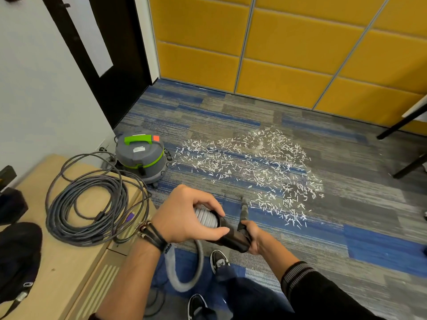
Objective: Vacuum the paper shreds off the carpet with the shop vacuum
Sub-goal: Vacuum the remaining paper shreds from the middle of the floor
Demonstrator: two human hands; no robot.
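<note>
Carpet [346, 227]: paper shreds [254, 167] strewn wide, mid-floor. Vacuum [141, 155] parked at their left edge. Left hand [189, 213] curled round hose [205, 215] cuff, right hand [254, 236] gripping nozzle [243, 211]. Likely seating nozzle; next, lower tip into near shreds.

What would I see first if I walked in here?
White paper shreds lie scattered across the blue-grey carpet mid-floor. Behind them rises a bright yellow padded wall, and a grey-and-green shop vacuum sits at the left. Nearest, the left hand holds the grey hose and the right hand the black nozzle.
</note>
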